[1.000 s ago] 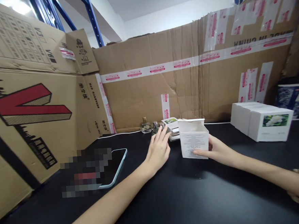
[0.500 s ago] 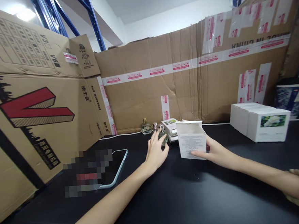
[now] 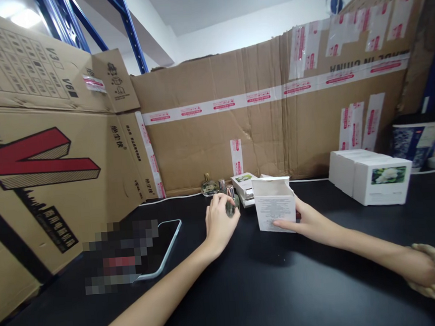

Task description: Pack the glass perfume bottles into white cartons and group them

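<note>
My left hand [image 3: 219,222] is closed round a small glass perfume bottle [image 3: 232,207] with a shiny cap; fingers and thumb curl about its body, which they partly cover. Just behind stand another silver-capped bottle [image 3: 222,185] and a gold-topped perfume bottle [image 3: 209,186]. My right hand [image 3: 303,221] grips a white carton [image 3: 275,211] by its right side, thumb across the printed face and the other fingers hidden behind. The carton stands upright, its top open. Flat white boxes [image 3: 244,181] with a flower picture lie between the bottles and the carton.
White flower-print boxes [image 3: 385,183] stand in a row at the right, near a blue-and-white cup [image 3: 411,142]. A phone [image 3: 164,248], partly blurred out, lies on the black table [image 3: 248,290] at left. Cardboard walls [image 3: 194,149] enclose the back and left side.
My left hand's fingers have gone from stretched over the bottle to curled round it. The right hand still holds the carton. The whole view has shifted slightly.
</note>
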`<state>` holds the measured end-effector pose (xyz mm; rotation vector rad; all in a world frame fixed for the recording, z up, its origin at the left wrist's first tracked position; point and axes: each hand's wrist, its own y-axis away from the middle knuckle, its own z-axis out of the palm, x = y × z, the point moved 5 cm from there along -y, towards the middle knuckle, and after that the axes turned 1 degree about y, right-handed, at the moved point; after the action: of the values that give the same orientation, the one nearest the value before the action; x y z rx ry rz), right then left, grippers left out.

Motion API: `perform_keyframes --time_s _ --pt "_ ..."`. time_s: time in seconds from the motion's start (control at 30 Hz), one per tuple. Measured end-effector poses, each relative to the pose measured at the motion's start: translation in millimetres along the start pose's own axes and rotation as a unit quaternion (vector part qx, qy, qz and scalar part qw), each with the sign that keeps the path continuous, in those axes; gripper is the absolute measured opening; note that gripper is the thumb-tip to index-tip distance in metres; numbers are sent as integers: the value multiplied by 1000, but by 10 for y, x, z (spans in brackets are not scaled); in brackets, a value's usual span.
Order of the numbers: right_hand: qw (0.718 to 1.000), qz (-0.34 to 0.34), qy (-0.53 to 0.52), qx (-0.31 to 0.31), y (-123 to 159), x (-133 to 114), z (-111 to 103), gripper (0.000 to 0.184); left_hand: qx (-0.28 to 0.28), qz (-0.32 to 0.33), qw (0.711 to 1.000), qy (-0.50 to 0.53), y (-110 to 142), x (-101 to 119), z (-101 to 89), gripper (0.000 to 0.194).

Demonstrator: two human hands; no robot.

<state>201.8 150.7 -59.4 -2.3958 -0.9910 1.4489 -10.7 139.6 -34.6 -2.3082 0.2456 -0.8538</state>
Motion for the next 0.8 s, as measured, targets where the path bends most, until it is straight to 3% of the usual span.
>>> perform_keyframes --time_s 0.27,0.43,0.57,0.67,0.8 --pt "1000 10 5 -11 12 -23 2 53 39 -103 987 114 -38 -217 92 40" --pt "1000 17 6 -4 29 -65 -8 61 24 -121 982 144 -56 -243 99 26" --pt "998 22 20 52 37 -97 -82 52 -26 -109 981 157 -29 -194 139 20" --pt "993 -6 48 111 28 -131 -157 51 -67 -91 980 166 9 -136 180 27" --pt "981 -36 59 181 16 -149 -236 51 -77 -68 980 171 71 -56 177 35"
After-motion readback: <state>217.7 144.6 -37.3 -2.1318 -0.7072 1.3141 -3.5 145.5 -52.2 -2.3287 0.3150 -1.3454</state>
